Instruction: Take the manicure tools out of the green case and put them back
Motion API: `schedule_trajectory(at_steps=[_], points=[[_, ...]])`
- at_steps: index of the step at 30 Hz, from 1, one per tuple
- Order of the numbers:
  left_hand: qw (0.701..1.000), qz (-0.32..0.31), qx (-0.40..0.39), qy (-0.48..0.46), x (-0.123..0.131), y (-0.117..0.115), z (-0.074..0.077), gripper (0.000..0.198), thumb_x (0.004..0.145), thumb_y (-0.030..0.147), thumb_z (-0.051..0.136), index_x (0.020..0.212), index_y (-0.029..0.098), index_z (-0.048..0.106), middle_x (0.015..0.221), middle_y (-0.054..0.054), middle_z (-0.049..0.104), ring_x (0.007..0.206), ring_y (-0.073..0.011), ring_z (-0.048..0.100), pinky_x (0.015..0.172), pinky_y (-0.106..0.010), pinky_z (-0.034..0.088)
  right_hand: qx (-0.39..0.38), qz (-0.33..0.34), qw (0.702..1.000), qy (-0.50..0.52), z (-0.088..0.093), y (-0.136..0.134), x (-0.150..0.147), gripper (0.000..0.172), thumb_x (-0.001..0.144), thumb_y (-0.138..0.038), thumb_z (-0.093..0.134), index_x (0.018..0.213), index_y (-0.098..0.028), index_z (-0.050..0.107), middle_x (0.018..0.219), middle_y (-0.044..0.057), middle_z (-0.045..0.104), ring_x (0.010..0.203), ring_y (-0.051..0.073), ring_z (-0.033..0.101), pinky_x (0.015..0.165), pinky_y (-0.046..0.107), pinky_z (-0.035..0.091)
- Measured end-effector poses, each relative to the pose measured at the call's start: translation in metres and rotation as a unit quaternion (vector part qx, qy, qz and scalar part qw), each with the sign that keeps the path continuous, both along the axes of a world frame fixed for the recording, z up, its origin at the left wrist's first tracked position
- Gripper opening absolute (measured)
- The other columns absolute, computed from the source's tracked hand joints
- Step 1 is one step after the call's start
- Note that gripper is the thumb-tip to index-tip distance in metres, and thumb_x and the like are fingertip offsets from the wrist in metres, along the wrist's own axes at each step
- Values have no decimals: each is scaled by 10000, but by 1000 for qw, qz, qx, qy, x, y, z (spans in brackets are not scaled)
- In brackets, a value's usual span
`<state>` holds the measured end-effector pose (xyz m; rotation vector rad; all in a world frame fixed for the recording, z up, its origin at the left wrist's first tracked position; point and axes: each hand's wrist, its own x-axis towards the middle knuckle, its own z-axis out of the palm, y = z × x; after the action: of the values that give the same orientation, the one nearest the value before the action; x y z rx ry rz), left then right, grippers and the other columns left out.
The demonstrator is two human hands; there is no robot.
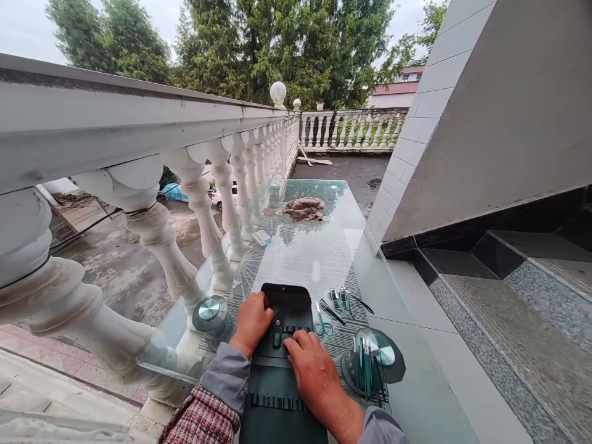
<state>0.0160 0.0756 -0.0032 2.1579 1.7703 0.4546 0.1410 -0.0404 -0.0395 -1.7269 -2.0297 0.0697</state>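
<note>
A dark green manicure case (277,376) lies unfolded on the glass table, with rows of elastic loops and a snap tab showing. My left hand (252,320) is closed on the case's left edge, near its upper flap. Across the right side of the case rests my right hand (317,373), fingers curled at the upper loop row. Whatever may be under those fingertips is hidden. Just beyond this hand lie small green-handled scissors (322,324), nail clippers (340,299) and other slim tools. Several slender green and metal tools (367,370) lie in a bundle to the right.
The glass table (407,345) has round metal-capped supports (213,314). A crumpled brown cloth (304,208) and a small light-blue packet (262,237) lie farther off. A white balustrade (194,197) runs along the left; stone steps (531,296) rise at right.
</note>
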Motion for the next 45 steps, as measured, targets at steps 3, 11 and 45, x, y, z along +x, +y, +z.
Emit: schedule_trajectory(at_steps=[3,11,45], points=[[998,6,-13,-55,-1,2,0,146,657,109,507,761,181,578,769,-15,613,758,-162,566,666,-257,379,2,3,1000,-8,2,-1,0,229,811,-68,495,949,-215,605,916,42,555,823,170,454,684,281,348],[955,39,-57,-287,-4,13,-15,163,609,98,544,749,168,587,569,49,550,547,-107,534,552,-217,402,9,4,999,-33,-4,0,0,262,813,-75,488,1011,-203,600,943,60,561,823,182,455,686,295,361],[961,-248,-6,-125,-5,-76,8,87,836,207,510,835,205,596,866,-26,604,827,-160,551,787,-282,433,-61,-194,917,344,-1,23,72,321,754,-346,463,914,-154,663,696,51,674,605,176,599,579,297,455]])
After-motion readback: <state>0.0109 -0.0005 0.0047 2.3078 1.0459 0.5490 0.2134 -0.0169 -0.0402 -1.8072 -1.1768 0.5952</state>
